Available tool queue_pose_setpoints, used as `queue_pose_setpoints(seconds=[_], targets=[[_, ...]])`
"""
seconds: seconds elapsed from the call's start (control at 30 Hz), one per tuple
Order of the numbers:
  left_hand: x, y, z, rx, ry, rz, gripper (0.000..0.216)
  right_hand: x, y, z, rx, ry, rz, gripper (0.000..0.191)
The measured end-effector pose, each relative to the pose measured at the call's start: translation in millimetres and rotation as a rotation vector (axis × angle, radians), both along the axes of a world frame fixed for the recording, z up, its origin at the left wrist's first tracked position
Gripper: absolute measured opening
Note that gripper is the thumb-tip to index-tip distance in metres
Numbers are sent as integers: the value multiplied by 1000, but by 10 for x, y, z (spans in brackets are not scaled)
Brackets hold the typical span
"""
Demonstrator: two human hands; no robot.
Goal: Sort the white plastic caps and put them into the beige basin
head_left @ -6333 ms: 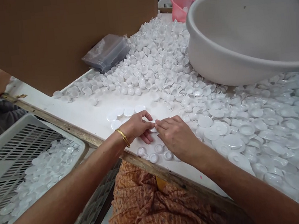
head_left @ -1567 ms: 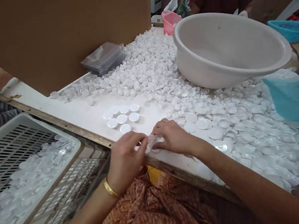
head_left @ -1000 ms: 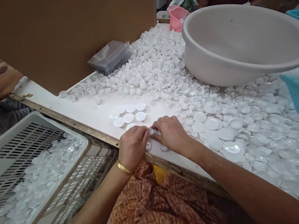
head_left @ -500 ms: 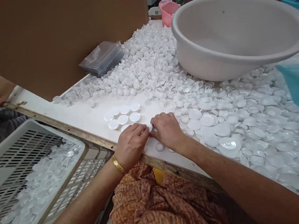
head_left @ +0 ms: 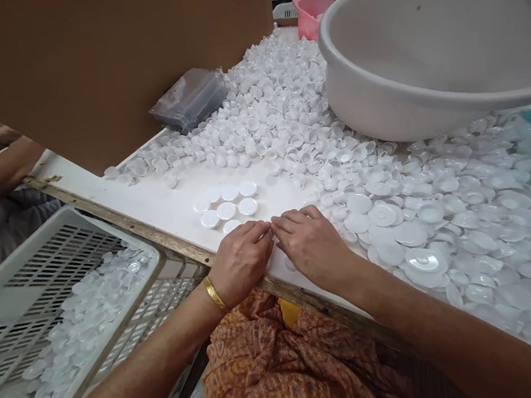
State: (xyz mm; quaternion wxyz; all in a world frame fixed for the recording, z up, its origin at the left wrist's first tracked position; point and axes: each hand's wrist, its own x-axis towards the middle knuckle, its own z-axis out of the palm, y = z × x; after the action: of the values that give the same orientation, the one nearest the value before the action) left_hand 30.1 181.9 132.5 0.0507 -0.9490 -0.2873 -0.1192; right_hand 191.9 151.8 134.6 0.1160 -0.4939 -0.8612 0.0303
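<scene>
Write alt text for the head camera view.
The left hand and right hand meet fingertip to fingertip at the near edge of a white table heaped with white plastic caps. A large basin sits beyond, a slatted crate at left.

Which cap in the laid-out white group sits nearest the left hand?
The lone cap in front of the group, right beside the fingers of the left hand; the other caps lie in two rows farther back.

Worktop [head_left: 150, 199], near edge: left hand [head_left: 241, 262] and right hand [head_left: 311, 241] are meeting fingertip to fingertip; caps [head_left: 226, 210] are lying just beyond; basin [head_left: 422, 60] is sitting on loose parts [head_left: 432, 212]; crate [head_left: 38, 269] is standing at left.
</scene>
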Motion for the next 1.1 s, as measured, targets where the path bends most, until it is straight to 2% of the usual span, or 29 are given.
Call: queue_pose_setpoints(seconds=[0.3,0.43,0.53,0.6,0.67,0.73,0.87,0.97,1.1], targets=[[42,-60,-66,-59,-93,50,23,-9,-8,-168,-73,123,-70,32],[-103,-30,-61,-26,-80,86,24,240,-46,-12,-213,255,-85,35],[-117,-110,-1,34,-135,168,23,594,-124,189,-160,499,-288,37],[37,-259,51,22,-197,168,22,804,-173,291,-89,643,-470,34],[329,-442,81,-76,-202,58,20,919,-200,336,-88,715,-548,30],[681,-591,67,-151,-93,-71,19,929,-209,334,-135,730,-526,27],[1183,-681,-51,-103,54,-210,9,819,-214,286,-137,698,-458,26],[1257,-692,-105,-119,72,-245,10,780,-207,253,-144,645,-445,26],[1057,-741,-25,-97,24,-173,12,722,-151,228,-199,609,-382,26]])
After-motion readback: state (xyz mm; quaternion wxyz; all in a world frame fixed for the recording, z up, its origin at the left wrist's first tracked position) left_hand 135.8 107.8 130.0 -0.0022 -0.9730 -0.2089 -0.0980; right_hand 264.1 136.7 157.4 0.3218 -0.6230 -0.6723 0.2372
